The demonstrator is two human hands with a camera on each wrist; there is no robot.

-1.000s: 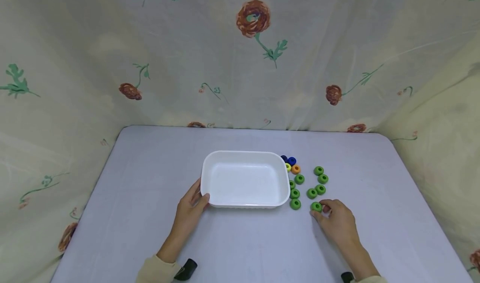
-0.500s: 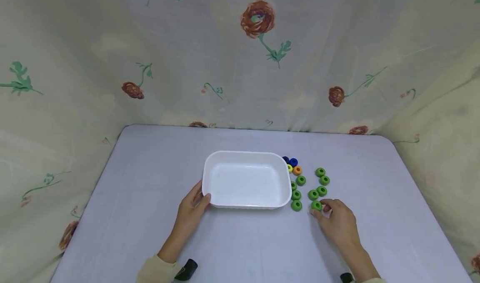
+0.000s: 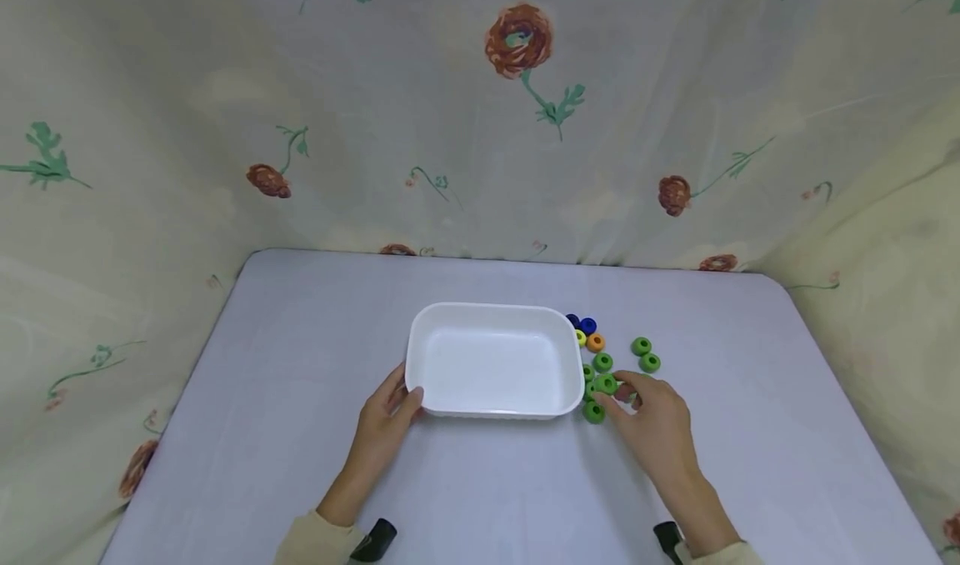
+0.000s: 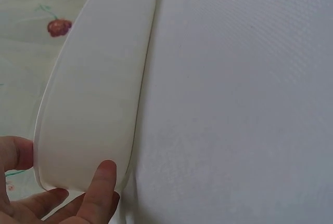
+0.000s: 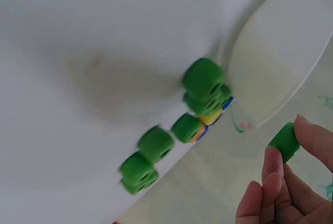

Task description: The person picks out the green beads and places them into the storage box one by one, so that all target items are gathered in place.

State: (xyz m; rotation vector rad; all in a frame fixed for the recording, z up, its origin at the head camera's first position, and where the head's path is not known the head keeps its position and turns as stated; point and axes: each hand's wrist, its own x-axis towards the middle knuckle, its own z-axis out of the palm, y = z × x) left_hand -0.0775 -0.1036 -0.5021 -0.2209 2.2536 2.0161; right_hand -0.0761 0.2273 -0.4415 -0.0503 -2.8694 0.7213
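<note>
A white rectangular tray (image 3: 491,412) stands mid-table with nothing in it. My left hand (image 3: 378,432) grips its near left corner; in the left wrist view, thumb and fingers lie against the end of the tray wall (image 4: 93,94). My right hand (image 3: 658,423) pinches a green bead (image 3: 605,383) with a hole, between thumb and fingertips. In the right wrist view this bead (image 5: 284,142) is held up off the table. Below it, several like green beads (image 3: 594,413) sit along the tray's right side, partly hidden by the tray and the right hand.
Two dark blue beads (image 3: 588,326), a yellow bead (image 3: 581,338) and an orange bead (image 3: 596,342) lie by the tray's far right corner. More green beads (image 3: 650,362) lie farther right. A flowered cloth (image 3: 450,115) hangs behind the white table (image 3: 480,498).
My right hand has lifted the green bead and carried it left and slightly away from me, towards the tray. The left hand stays on the tray. The head view shifts slightly.
</note>
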